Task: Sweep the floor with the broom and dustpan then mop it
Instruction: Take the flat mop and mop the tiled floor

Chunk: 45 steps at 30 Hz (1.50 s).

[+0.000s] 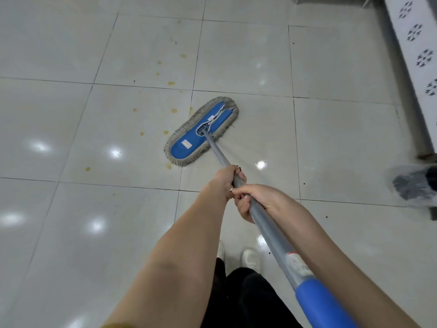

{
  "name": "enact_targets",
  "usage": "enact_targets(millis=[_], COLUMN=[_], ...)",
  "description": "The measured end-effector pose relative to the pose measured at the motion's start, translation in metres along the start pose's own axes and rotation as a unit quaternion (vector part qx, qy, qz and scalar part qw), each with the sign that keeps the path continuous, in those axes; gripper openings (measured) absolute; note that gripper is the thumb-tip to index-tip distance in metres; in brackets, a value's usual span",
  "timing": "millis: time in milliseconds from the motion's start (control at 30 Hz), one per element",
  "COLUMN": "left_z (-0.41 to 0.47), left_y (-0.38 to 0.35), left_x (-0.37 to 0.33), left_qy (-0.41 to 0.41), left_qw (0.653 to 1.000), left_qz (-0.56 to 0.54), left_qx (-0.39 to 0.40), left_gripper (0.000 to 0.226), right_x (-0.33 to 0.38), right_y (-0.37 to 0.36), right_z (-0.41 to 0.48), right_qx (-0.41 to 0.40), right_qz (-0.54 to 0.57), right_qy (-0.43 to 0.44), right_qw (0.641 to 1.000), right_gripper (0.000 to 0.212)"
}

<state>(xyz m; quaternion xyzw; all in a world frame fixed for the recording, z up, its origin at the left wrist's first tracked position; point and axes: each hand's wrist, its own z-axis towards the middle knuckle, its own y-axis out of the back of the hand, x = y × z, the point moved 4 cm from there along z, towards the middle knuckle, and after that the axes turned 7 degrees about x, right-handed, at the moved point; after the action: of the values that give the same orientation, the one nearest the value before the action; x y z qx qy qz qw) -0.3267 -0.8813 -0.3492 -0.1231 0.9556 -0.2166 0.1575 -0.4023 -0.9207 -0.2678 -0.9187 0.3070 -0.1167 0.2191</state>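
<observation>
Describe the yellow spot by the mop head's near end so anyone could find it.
On the pale tiled floor, find the blue mop head with grey fringe. The yellow spot lies at the fringe of its near end, beside a tile joint. Every other yellow spot sits farther away or well off to the left.

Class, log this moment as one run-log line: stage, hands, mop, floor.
stage: mopping | left hand: grips pole | right hand: grips pole | mop head: flat on floor | yellow spots: beside mop head
</observation>
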Motion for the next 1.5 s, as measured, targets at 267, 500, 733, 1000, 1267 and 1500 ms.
enact_targets(millis=[267, 500, 733, 1000, 1267, 1500], left_z=[-0.055, -0.102, -0.145, -0.191, -0.253, -0.293], left_y=[0.023, 0.071, 0.116, 0.193, 0.289, 0.346], left_x=[0.067, 0.152, 0.195, 0.202, 0.206, 0.216], left_qy=[0.017, -0.015, -0.038, -0.006, 0.016, 0.002], left_qw=[0.992, 0.989, 0.966, 0.936, 0.960, 0.970], left_qz=[0.118, 0.130, 0.245, 0.347, 0.276, 0.240], left_qx=[-0.033, -0.071, -0.077, -0.062, -0.038, -0.033], left_gripper=[0.038, 0.035, 0.044, 0.060, 0.036, 0.035], right_x=[-0.081, -0.178, -0.252, -0.332, -0.437, -0.499], right_y=[0.029, 0.062, 0.064, 0.017, -0.044, -0.074], right_z=[-0.027, -0.045, -0.061, -0.056, -0.038, -0.031], right_qx=[-0.014, 0.013, 0.020, 0.032, 0.042, 0.039], right_qz=[-0.027, -0.046, -0.055, -0.029, 0.024, 0.030], right_qy=[-0.014, -0.038, -0.032, -0.009, -0.006, 0.001], right_qw=[0.999, 0.998, 0.998, 0.999, 0.999, 0.999], right_gripper=[0.027, 0.044, 0.027, 0.020, 0.023, 0.020])
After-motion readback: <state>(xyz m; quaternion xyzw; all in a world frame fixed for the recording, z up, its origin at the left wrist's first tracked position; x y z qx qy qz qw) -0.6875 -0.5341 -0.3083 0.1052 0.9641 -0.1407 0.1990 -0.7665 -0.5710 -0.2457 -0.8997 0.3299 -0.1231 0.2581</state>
